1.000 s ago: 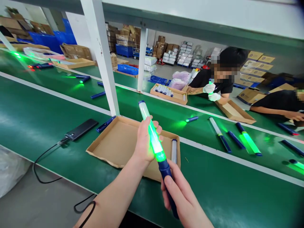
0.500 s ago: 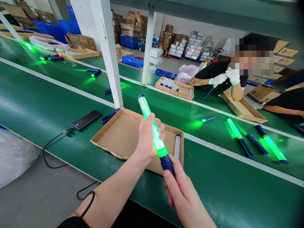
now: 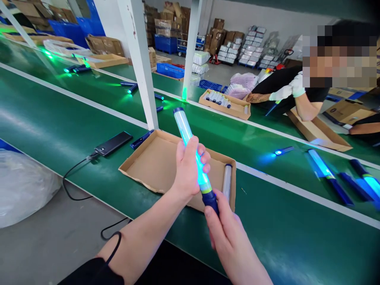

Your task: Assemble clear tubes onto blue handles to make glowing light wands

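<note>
Change of colour in a hand-held light wand. The glow in its clear tube, green half a second ago, is now blue; a loose wand lying right of the tray, beyond the white strip, has likewise turned from green to blue. The grip is unaltered, which suggests that the wand is being held for viewing while its colour cycles. The left hand is closed around the clear tube; the right hand is clamped on the dark handle, thumb uppermost.

The wand is held above the right half of the cardboard tray, which rests on the green surface close to its near edge. Its long axis runs obliquely: the dark end cap points up and leftward, towards the tray's far edge, and the handle slopes down to the tray's near right corner. A white tube lies along the tray's right edge.
</note>
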Available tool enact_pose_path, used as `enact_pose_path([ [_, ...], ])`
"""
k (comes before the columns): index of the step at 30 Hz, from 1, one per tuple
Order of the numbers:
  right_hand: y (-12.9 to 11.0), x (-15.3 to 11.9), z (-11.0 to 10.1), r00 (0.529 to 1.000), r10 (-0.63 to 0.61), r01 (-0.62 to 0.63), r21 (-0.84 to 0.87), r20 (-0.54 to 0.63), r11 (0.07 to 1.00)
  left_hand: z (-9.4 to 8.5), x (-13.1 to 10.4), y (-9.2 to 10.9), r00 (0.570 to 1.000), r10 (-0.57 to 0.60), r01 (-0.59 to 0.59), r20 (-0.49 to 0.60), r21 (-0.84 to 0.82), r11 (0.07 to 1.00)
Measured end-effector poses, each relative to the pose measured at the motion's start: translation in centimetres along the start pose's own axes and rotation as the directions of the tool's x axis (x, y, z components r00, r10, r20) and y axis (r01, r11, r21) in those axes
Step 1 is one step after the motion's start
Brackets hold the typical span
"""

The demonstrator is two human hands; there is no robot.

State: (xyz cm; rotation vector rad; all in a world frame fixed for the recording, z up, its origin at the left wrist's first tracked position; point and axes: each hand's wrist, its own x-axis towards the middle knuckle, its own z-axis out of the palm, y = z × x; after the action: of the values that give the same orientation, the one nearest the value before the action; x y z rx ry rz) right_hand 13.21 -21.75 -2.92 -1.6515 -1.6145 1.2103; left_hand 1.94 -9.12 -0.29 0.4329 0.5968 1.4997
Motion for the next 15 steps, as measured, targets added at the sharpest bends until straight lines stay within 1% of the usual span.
enact_pose_path([
  [2, 0.0, 0.2, 0.2, 1.000, 0.019, -0.019, -0.003, -0.009, 1.000, 0.0, 0.1, 0.0, 0.999, -0.013, 0.014, 0.035, -0.023, 1.000],
  [5, 0.1, 0.4, 0.6, 1.000, 0.001, -0.002, -0.010, -0.017, 1.000, -0.1, 0.2, 0.0, 0.996, -0.048, 0.053, 0.076, -0.067, 0.996],
  [8, 0.2, 0.7, 1.0, 0.996, -0.011, 0.003, -0.085, -0.086, 0.996, -0.2, 0.1, -0.2, 0.998, -0.040, 0.043, 0.046, -0.072, 0.996],
  [11, 0.6, 1.2, 1.3, 0.993, 0.005, -0.025, -0.180, -0.114, 0.983, -0.1, 0.0, -0.6, 1.000, 0.001, 0.000, 0.007, -0.014, 1.000],
  [13, 0.8, 1.4, 1.3, 0.992, 0.001, -0.023, -0.169, -0.127, 0.985, 0.3, 0.1, -0.8, 0.999, 0.000, -0.001, 0.035, 0.008, 1.000],
  [15, 1.1, 1.3, 0.8, 0.988, -0.014, -0.001, -0.100, -0.153, 0.995, 1.1, 0.1, -1.2, 0.995, -0.015, 0.016, 0.095, -0.009, 1.000],
])
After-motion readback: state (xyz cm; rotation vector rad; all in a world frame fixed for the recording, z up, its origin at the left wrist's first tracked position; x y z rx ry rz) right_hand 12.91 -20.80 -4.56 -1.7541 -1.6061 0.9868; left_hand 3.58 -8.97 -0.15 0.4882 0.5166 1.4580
